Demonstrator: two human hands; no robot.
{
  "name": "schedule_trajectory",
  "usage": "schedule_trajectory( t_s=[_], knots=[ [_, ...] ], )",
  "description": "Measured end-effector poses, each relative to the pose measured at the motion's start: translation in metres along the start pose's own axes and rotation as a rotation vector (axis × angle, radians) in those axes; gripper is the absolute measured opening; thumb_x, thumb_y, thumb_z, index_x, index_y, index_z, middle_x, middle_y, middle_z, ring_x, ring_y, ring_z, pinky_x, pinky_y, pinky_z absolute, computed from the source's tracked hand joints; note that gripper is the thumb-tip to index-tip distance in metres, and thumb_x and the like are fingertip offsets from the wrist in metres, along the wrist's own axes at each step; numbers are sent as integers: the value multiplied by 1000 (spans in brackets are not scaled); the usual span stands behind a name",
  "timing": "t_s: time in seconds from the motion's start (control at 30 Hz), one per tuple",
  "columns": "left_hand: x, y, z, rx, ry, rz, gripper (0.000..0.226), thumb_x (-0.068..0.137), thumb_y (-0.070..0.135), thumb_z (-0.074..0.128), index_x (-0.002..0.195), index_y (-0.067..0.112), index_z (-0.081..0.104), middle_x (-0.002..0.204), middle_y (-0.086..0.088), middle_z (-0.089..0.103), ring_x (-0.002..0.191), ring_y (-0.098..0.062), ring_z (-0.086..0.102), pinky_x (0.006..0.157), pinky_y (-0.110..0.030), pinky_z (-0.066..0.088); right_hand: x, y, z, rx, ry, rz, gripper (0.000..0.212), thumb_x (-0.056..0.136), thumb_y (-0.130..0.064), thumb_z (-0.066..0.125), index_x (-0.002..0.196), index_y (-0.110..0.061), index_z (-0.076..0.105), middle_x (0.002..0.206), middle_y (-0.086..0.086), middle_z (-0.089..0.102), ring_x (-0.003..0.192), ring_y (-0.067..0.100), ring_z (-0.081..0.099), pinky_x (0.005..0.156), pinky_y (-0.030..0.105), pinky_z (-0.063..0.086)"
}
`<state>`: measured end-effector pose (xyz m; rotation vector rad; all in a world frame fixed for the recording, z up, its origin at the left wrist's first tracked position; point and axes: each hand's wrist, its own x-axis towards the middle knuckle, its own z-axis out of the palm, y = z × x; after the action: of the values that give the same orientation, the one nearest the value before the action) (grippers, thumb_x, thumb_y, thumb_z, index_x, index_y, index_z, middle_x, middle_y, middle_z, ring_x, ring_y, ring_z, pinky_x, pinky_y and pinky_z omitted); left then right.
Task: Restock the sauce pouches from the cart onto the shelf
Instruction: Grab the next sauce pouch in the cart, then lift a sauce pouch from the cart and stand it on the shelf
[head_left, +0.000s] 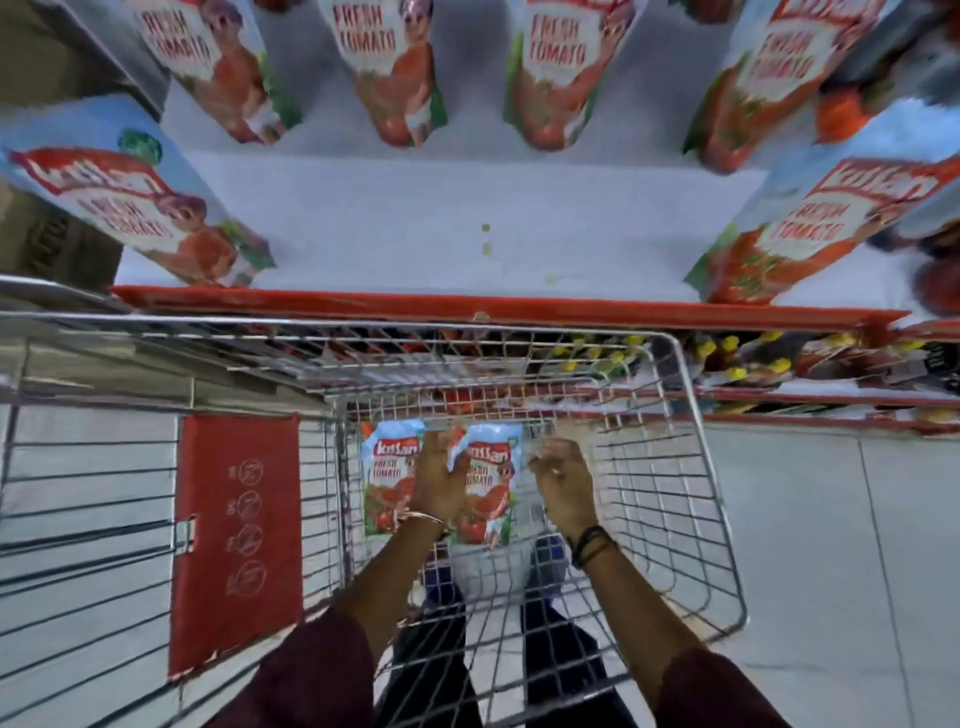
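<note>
Both arms reach fwd and down, forearms bare, dark maroon sleeves (317, 670) pushed up near elbows. Left hand (439, 478): back facing up, fingers pointing fwd, laid flat, thin bangle (423, 517) at wrist. Right hand (563, 480): fingers curled under, loosely closed, ring on one finger; can't tell if it grips anything. Dark bands (592, 545) round right wrist. Hands near each other, not touching.
</note>
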<state>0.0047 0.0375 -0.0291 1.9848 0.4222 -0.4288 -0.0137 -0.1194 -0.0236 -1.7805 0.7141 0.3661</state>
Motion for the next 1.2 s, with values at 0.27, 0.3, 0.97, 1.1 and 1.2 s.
schedule_trajectory(
  t_s=[0.27, 0.3, 0.97, 1.1, 1.2],
  knots=[
    [42, -78, 23, 168, -313, -452, 56, 85, 29, 54, 129, 0, 36, 133, -22, 50, 120, -37, 49, 99, -39, 43, 63, 117, 62, -277, -189, 361, 57, 70, -39, 66, 116, -8, 55, 114, 15, 61, 108, 34, 59, 95, 48, 50],
    [45, -80, 25, 166, -334, -483, 53, 88, 26, 52, 130, -1, 35, 133, -22, 49, 120, -37, 49, 96, -36, 43, 68, 128, 68, -288, -190, 388, 58, 67, -41, 66, 115, -9, 55, 112, 14, 63, 106, 34, 61, 94, 48, 51],
    [18, -38, 15, -69, -172, -453, 14, 76, 4, 67, 80, -9, 67, 86, -17, 66, 74, -18, 57, 47, -18, 43, 39, 55, 37, -260, -158, 293, 20, 76, -12, 67, 95, -8, 74, 93, 8, 74, 84, 27, 69, 73, 31, 56],
    [-3, -4, 1, -192, -207, -422, 32, 71, -4, 67, 58, 25, 71, 67, 5, 74, 82, -24, 62, 65, -28, 48, 17, 26, 9, -111, -123, 234, 17, 80, 1, 64, 70, -12, 68, 54, -13, 69, 56, 5, 64, 51, 17, 49],
    [-18, 31, -13, -68, -129, -354, 27, 76, 6, 64, 103, 11, 61, 96, -6, 66, 96, -23, 56, 73, -24, 37, 0, 1, -13, -28, -125, 161, 7, 79, -9, 64, 74, -14, 62, 74, 5, 73, 73, 22, 69, 73, 33, 58]
  ],
)
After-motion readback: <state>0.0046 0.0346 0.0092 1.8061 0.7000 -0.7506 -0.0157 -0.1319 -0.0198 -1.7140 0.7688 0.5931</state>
